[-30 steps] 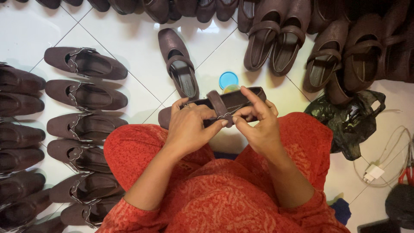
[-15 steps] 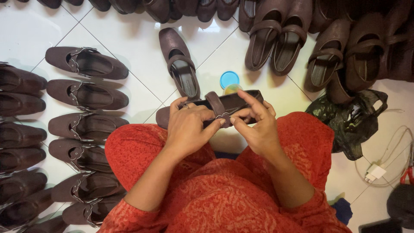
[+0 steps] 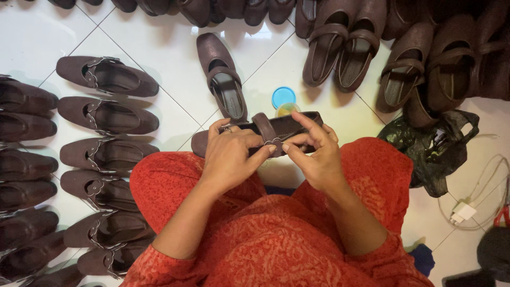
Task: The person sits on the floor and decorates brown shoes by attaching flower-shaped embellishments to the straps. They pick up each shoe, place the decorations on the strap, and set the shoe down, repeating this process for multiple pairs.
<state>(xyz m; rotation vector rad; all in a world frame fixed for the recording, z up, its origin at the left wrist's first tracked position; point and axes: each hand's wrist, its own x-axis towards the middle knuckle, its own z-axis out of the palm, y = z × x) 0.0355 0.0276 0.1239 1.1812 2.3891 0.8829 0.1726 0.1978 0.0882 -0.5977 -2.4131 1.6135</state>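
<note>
Hands at frame centre: left hand (image 3: 229, 154) and right hand (image 3: 313, 154) pinch-clamped on dark brown strapped leather shoe (image 3: 276, 127); probably light, stiff-soled, best gripped along its sides.

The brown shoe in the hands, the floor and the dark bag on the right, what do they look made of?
The brown shoe held by the left hand and right hand looks like matte leather or faux leather, with an even, dull surface. The floor looks like glossy white ceramic tile, showing grout lines and reflections. The dark bag looks like thin crinkled plastic, shiny at its folds.
</note>
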